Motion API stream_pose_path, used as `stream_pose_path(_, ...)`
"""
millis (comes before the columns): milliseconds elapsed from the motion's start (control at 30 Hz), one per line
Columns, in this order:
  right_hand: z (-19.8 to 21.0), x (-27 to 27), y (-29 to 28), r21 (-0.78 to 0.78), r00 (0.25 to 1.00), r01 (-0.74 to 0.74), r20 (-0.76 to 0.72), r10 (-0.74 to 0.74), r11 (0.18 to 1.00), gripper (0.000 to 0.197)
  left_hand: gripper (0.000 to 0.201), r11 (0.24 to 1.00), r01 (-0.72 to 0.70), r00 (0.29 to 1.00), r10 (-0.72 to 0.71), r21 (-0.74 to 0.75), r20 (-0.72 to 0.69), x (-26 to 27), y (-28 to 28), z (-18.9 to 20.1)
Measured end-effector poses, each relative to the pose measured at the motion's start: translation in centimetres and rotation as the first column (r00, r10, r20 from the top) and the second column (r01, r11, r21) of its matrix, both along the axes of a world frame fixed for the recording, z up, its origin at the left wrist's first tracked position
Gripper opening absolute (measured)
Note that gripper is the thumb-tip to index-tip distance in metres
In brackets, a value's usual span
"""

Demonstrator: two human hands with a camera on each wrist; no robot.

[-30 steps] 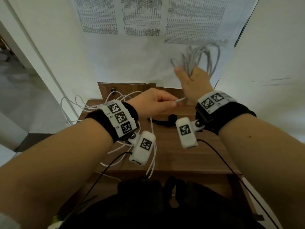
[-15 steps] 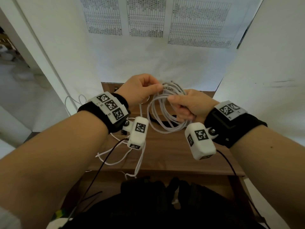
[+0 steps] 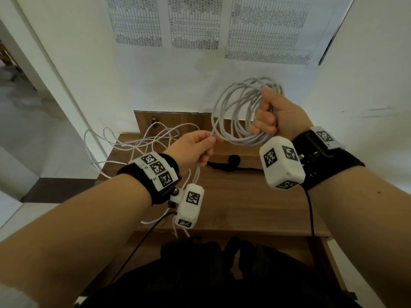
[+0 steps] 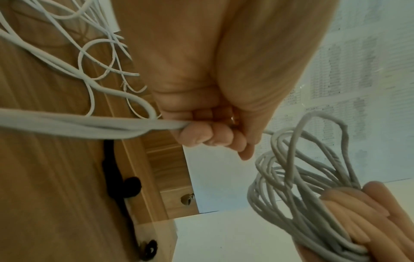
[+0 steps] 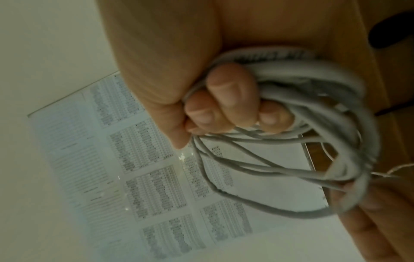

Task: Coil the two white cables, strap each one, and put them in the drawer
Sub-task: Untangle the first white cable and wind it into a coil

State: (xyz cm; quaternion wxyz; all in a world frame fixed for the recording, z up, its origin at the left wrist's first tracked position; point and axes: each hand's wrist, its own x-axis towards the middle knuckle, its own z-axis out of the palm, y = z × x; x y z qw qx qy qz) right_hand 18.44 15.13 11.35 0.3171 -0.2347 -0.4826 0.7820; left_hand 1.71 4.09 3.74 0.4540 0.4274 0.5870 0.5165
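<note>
My right hand [image 3: 270, 121] grips a bundle of white cable loops [image 3: 233, 112] held up above the wooden table [image 3: 244, 207]; the same coil [image 5: 302, 141] fills the right wrist view, and it shows in the left wrist view as a coil [image 4: 298, 177]. My left hand [image 3: 198, 150] pinches the free run of that cable [image 4: 89, 125] just left of the coil. A second white cable [image 3: 142, 138] lies in loose tangles on the table's back left. Black straps [image 3: 231, 165] lie on the table between my hands.
The wooden table stands against a white wall with printed sheets [image 3: 195, 23]. A raised wooden back panel [image 3: 169, 121] runs along its far edge. A black wire [image 3: 310, 210] hangs from the right wrist camera. Floor drops off to the left.
My right hand has lifted the coil up and to the right, away from my left hand. My left hand has dropped lower, holding the trailing cable. The coil looks larger and more open.
</note>
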Motion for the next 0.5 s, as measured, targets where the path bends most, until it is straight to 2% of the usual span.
stream_pose_path(233,0.5,0.6,1.5,-0.071,0.966,0.243,-0.073,-0.248,0.967,0.043,0.021,0.995,0.06,0.993,-0.067,-0.075,-0.093,0.2,-0.1,-0.3)
stream_pose_path(500,2.2,2.4,3.7,-0.11,0.854,0.49,-0.137,-0.502,0.865,0.042,0.024,0.972,0.131,0.964,-0.17,-0.194,-0.202,-0.3,-0.7,-1.1)
